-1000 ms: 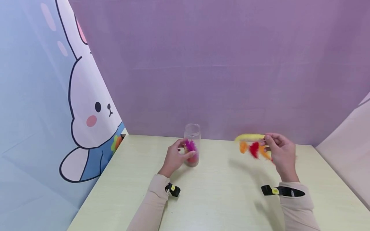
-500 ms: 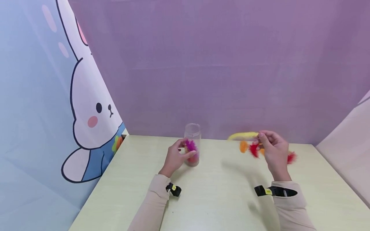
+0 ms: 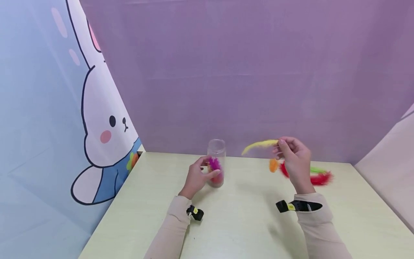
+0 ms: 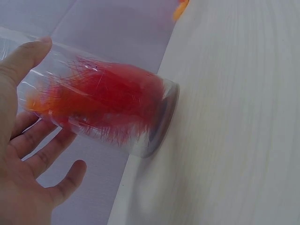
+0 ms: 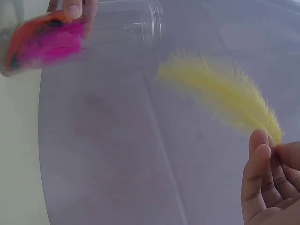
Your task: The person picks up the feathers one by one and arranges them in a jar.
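My left hand (image 3: 196, 179) grips a clear glass jar (image 3: 216, 146) that stands upright on the table. Inside its lower part are a magenta feather (image 3: 215, 164), red feathers (image 4: 119, 93) and an orange feather (image 4: 61, 104). Pinched by its quill end in my right hand (image 3: 295, 163) is a fluffy yellow feather (image 5: 218, 89). Held nearly level, it sits to the right of the jar's mouth, apart from it, with its tip pointing left toward the glass.
On the table behind the right hand lie an orange feather (image 3: 274, 165), red feathers (image 3: 322, 178) and a green feather (image 3: 318, 170), partly hidden by the hand. A purple cloth (image 3: 245, 79) hangs at the table's back edge. To the left hangs a rabbit-print cloth (image 3: 100, 144).
The right hand has moved left and slightly up with the yellow feather, closer to the jar. Red and green feathers behind it have come into view. The left hand stays on the jar.
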`<state>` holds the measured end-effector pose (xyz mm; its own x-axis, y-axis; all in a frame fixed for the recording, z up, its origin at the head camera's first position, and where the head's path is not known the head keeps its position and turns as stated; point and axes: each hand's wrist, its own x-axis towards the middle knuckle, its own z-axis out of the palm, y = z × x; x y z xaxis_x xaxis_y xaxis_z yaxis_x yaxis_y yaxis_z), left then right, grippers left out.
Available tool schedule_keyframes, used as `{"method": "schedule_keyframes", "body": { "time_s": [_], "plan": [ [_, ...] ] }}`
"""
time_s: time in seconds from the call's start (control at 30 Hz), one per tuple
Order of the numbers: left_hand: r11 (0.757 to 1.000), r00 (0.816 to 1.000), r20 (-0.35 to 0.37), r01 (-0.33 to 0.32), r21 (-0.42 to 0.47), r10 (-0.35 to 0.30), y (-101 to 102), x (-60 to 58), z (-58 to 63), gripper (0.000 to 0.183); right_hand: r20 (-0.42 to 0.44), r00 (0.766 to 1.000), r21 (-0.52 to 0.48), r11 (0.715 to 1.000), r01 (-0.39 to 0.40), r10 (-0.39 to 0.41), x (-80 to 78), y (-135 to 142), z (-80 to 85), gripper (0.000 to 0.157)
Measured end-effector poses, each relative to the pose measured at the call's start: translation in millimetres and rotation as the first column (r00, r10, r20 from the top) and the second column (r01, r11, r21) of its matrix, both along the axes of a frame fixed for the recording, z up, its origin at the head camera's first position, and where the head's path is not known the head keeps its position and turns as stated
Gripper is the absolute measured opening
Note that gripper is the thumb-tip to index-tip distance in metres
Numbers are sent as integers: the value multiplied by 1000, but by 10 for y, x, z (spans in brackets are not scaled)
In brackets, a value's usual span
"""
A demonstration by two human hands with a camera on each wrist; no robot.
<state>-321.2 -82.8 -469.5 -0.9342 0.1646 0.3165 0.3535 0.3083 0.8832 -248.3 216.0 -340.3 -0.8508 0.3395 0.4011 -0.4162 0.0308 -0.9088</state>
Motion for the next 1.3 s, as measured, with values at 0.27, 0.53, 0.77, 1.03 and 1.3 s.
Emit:
{"method": "schedule_keyframes", "body": {
  "time_s": [0.27, 0.53, 0.77, 1.03, 1.3],
  "plan": [
    [1000, 1000, -5, 8, 22, -8, 14, -21, -31, 72, -20, 998, 3, 998, -62, 62, -118, -171, 151, 22],
    [1000, 1000, 0, 6, 17, -6, 11, -29, -31, 73, -44, 995, 31, 995, -90, 91, -207, -371, 300, 19],
    [1000, 1000, -7, 0, -8, 0, 13, -24, -15, 73, -62, 993, 118, 989, -92, 100, -314, -526, 318, 20],
    [1000, 1000, -7, -3, -20, 3, 44, -19, -19, 70, -20, 996, 334, 939, -79, 91, -409, -644, 275, 23],
    [1000, 1000, 11, 3, -11, -3, 60, -7, 1, 68, -1, 998, 487, 871, -60, 69, -424, -773, 239, 14]
  ]
}}
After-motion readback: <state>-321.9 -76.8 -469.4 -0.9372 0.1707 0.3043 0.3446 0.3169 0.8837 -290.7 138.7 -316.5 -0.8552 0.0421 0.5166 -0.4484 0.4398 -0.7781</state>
